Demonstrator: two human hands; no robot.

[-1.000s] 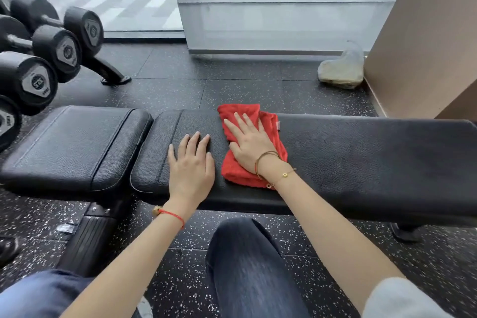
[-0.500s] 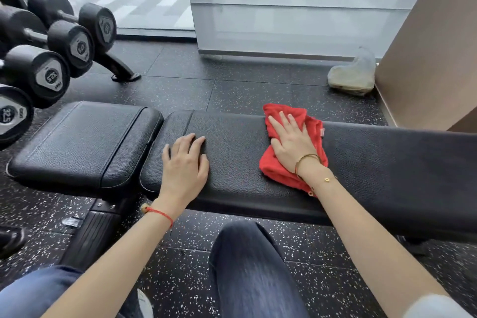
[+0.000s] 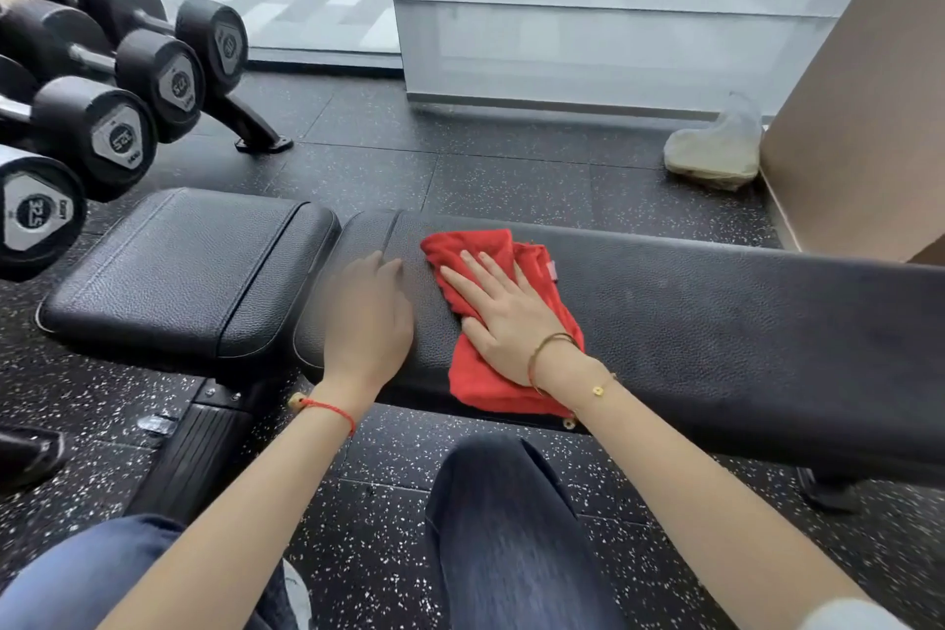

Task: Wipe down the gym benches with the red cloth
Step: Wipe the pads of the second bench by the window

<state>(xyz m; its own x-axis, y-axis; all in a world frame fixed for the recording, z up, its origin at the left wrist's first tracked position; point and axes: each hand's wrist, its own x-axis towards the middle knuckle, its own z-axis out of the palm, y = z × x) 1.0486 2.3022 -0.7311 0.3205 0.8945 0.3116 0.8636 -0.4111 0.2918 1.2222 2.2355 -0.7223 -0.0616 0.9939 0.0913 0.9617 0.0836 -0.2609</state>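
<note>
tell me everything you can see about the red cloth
The red cloth is a soft, slightly fuzzy fabric, bunched and folded rather than spread flat, with a small pale tag at its right edge. It lies on the long black pad of the bench, its near end draping over the front edge. The right hand presses flat on it with fingers spread. The left hand rests on the pad beside it, not touching it.

Both my arms extended toward 12 o'clock; left hand (image 3: 369, 317) flat, blurred; right hand (image 3: 503, 317) flat, fingers spread, palm down.
</note>
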